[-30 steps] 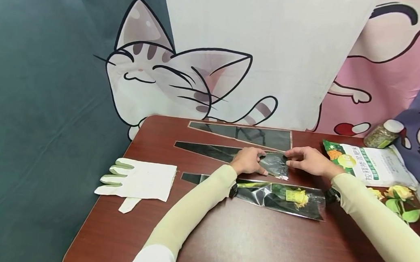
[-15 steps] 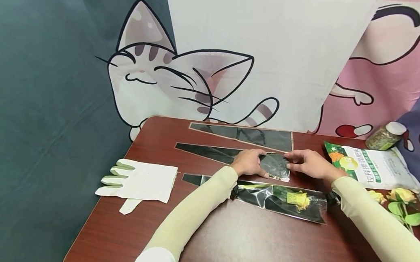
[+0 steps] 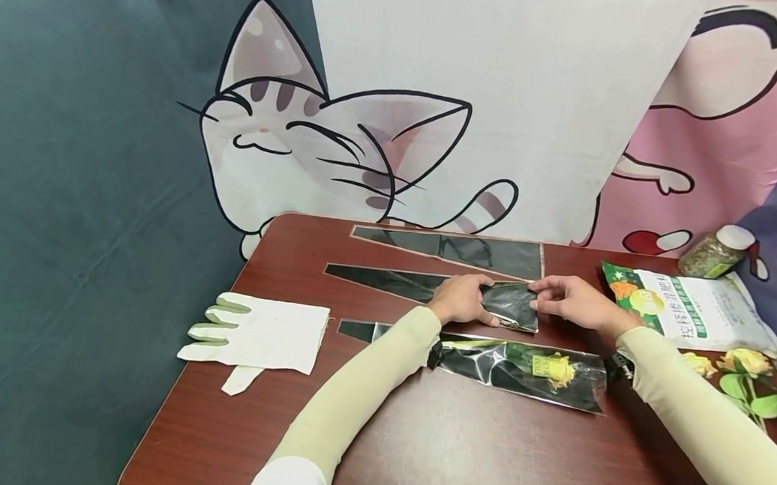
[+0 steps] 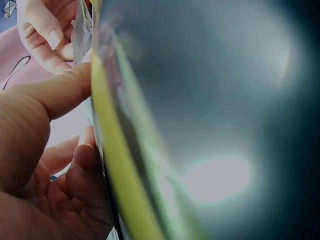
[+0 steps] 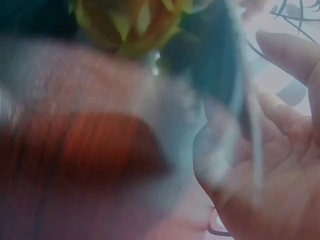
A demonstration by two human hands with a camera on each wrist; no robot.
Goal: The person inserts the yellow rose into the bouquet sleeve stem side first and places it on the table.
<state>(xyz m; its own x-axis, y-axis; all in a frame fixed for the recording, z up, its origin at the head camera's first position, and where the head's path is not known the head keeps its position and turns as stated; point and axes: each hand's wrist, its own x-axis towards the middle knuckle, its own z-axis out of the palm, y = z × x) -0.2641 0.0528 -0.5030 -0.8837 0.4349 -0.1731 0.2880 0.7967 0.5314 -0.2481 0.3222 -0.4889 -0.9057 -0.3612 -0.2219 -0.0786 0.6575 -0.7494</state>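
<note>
- The dark, clear-faced middle sleeve (image 3: 511, 304) lies flat behind the table's centre, its narrow end toward the left edge and its wide mouth toward the right.
- The left hand (image 3: 459, 298) rests on that sleeve, thumb and forefinger spread apart toward its two long sides.
- The right hand (image 3: 573, 304) touches the sleeve's wide mouth with its fingertips; whether it pinches the film I cannot tell.
- Along the table's back edge lies a far sleeve (image 3: 455, 251).
- Nearer the front edge, just beside the middle one, a near sleeve (image 3: 494, 374) holds a yellow rose (image 3: 559, 371).
- Near the left edge lies a white glove (image 3: 274, 332).
- Toward the back right corner of the table (image 3: 468, 458) are a printed bag (image 3: 695, 309) and a white-lidded jar (image 3: 714, 254); loose yellow roses (image 3: 745, 363) lie by the right edge.
</note>
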